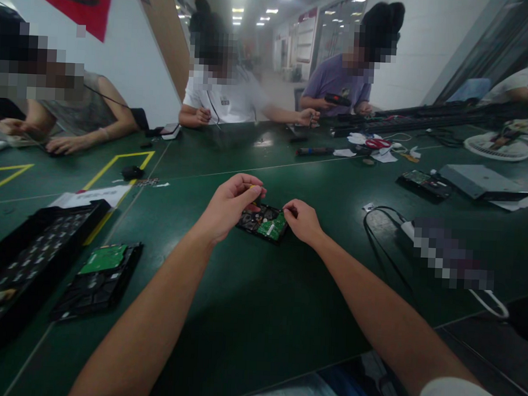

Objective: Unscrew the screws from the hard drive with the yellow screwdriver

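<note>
A hard drive (265,222) lies circuit side up, its green board showing, on the dark green table (250,314). My left hand (231,205) hovers over its left end with the fingers pinched on a small tool with a yellow tip, probably a screwdriver, pointed down at the drive. At the drive's right edge rests my right hand (303,220), fingers curled and closed against it. Whether the right hand holds anything small is hidden.
A second hard drive (100,278) and a black tray (29,263) lie at my left. A black cable (378,238) and a white one run at the right. Other people work across the table, near another drive (424,183), a grey box (479,181) and scattered tools.
</note>
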`<act>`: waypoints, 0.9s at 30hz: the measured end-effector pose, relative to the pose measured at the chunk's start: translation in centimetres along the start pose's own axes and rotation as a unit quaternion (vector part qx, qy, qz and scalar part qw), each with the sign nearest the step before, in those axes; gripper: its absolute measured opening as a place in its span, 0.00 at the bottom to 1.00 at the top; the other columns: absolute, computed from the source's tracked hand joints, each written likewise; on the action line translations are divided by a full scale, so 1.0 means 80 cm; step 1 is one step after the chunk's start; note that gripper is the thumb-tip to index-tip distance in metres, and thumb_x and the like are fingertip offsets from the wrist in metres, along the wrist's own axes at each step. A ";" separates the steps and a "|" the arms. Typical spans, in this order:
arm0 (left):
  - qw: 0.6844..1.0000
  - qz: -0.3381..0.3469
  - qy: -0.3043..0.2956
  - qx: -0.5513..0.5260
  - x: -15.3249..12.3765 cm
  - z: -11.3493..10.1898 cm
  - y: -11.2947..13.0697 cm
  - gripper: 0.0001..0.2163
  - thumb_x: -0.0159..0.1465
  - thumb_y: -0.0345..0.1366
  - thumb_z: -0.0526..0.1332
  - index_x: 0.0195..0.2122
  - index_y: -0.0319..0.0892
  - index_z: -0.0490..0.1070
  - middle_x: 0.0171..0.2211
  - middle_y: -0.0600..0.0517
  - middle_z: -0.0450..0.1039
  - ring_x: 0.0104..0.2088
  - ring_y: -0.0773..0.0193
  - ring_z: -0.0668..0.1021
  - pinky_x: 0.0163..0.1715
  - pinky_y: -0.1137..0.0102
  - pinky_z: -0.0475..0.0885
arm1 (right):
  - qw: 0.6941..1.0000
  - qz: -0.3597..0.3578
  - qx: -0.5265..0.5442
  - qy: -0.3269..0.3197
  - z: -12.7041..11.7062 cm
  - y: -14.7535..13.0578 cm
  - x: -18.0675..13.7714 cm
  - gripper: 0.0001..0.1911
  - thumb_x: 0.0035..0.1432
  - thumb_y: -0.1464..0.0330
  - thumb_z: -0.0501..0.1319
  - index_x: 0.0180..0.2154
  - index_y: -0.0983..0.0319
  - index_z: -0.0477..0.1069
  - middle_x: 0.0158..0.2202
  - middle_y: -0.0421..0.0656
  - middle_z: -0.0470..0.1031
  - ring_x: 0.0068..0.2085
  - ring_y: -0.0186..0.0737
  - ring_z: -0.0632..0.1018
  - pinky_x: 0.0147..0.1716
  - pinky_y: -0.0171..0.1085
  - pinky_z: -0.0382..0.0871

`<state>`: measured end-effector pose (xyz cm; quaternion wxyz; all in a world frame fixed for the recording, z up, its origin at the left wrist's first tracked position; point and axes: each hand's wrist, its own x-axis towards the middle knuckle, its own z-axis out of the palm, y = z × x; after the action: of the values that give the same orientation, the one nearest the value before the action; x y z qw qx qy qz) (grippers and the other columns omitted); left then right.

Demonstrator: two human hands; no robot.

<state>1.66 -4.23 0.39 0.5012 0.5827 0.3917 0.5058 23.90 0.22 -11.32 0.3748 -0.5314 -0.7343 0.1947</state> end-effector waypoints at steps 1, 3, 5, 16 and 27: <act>1.000 -0.003 0.000 -0.006 0.000 0.000 0.001 0.11 0.63 0.41 0.69 0.42 0.42 0.75 0.41 0.48 0.79 0.43 0.60 0.79 0.36 0.69 0.75 | 1.000 0.000 -0.002 0.000 0.000 -0.001 0.000 0.04 0.64 0.69 0.61 0.39 0.60 0.75 0.40 0.44 0.78 0.39 0.41 0.76 0.41 0.40 0.69; 1.000 -0.005 -0.002 -0.008 0.000 0.000 0.001 0.10 0.63 0.41 0.69 0.42 0.42 0.75 0.42 0.47 0.79 0.44 0.59 0.79 0.36 0.69 0.75 | 1.000 -0.001 -0.004 -0.003 0.000 -0.002 -0.001 0.03 0.64 0.68 0.62 0.39 0.59 0.75 0.40 0.44 0.78 0.39 0.40 0.76 0.41 0.41 0.69; 1.000 -0.005 -0.004 -0.001 0.001 -0.001 0.001 0.10 0.62 0.40 0.68 0.41 0.41 0.77 0.43 0.46 0.79 0.43 0.59 0.79 0.36 0.69 0.75 | 1.000 -0.003 -0.006 -0.008 -0.001 -0.004 -0.001 0.03 0.64 0.68 0.62 0.38 0.59 0.74 0.40 0.44 0.78 0.38 0.40 0.76 0.41 0.41 0.69; 0.999 0.016 -0.007 0.035 0.001 -0.004 0.002 0.10 0.63 0.39 0.66 0.44 0.44 0.81 0.43 0.48 0.78 0.40 0.62 0.77 0.31 0.72 0.73 | 1.000 -0.008 -0.004 -0.020 0.001 0.000 0.000 0.04 0.64 0.67 0.61 0.38 0.59 0.75 0.38 0.44 0.78 0.38 0.40 0.76 0.39 0.40 0.69; 0.996 -0.005 -0.045 -0.071 -0.001 0.003 0.001 0.08 0.64 0.36 0.67 0.43 0.41 0.80 0.43 0.46 0.79 0.46 0.59 0.80 0.40 0.69 0.78 | 0.999 -0.028 -0.029 -0.025 -0.001 -0.002 0.000 0.05 0.65 0.67 0.61 0.37 0.59 0.75 0.38 0.43 0.78 0.37 0.40 0.75 0.38 0.40 0.66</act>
<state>1.84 -4.34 0.49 0.5606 0.5662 0.3347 0.5032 23.86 0.14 -11.18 0.3465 -0.5160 -0.7634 0.1760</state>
